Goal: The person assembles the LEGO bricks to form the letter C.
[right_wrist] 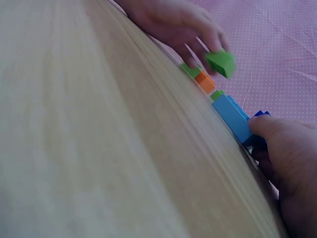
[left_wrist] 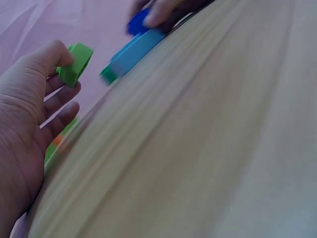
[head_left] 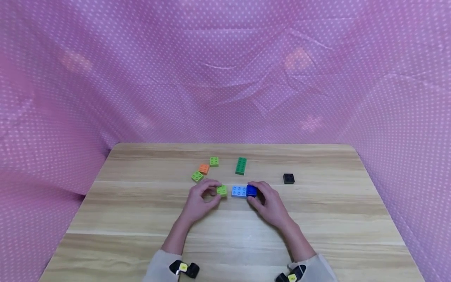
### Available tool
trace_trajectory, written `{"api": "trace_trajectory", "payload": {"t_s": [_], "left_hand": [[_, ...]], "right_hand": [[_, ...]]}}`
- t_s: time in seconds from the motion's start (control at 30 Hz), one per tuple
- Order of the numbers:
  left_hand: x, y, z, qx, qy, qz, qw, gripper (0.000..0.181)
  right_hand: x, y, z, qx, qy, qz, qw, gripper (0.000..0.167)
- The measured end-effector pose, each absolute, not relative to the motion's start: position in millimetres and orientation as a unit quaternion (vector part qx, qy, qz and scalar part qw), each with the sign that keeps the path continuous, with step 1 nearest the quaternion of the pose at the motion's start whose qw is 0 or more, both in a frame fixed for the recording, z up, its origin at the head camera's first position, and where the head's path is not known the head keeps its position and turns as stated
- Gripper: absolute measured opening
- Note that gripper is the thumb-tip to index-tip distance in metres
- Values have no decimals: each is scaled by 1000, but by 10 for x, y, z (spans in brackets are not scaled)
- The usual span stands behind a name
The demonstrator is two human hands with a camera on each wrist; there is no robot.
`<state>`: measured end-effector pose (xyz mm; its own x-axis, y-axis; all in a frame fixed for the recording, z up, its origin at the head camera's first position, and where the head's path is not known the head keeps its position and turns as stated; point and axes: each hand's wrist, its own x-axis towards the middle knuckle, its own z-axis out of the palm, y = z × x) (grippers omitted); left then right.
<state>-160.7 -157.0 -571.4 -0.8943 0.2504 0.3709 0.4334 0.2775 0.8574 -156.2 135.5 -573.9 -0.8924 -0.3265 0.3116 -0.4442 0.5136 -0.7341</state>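
Note:
My left hand point(head_left: 199, 201) pinches a lime green brick point(head_left: 222, 190) between thumb and fingers; in the left wrist view that brick point(left_wrist: 75, 64) is held tilted, above the table. Just to its right lies a light blue brick point(head_left: 239, 191), with a gap between the two. A dark blue brick point(head_left: 251, 190) sits on the light blue one's right end, and my right hand point(head_left: 271, 205) grips it with thumb and fingers. The right wrist view shows the light blue brick point(right_wrist: 232, 117) low on the tabletop, the right thumb against the dark blue brick point(right_wrist: 261, 114).
Behind my left hand are two more lime green bricks point(head_left: 214, 161) and an orange brick point(head_left: 204, 169). A dark green brick point(head_left: 241, 166) lies behind the light blue one, and a black brick point(head_left: 288, 178) to the right. Pink dotted cloth point(head_left: 225, 78) hangs around the wooden table point(head_left: 225, 243).

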Motion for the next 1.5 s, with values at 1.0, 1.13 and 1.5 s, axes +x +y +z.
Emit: {"api": "trace_trajectory", "payload": {"t_s": [1.0,1.13,1.5], "left_hand": [[-1761,-1173,-5672,-236,-825,-510,54,48],[-1752,-1164,-5672,-238,-824,-511,56,48],[-1741,-1158,-5687,-234,-832,-501,45,42]], "right_hand": [[-1577,1352,-5735,213,-870,441,53,43],[-1568,1352,-5735,214,-870,441,56,44],[-1551,1359,-5722,213,-868,446,47,44]]}}
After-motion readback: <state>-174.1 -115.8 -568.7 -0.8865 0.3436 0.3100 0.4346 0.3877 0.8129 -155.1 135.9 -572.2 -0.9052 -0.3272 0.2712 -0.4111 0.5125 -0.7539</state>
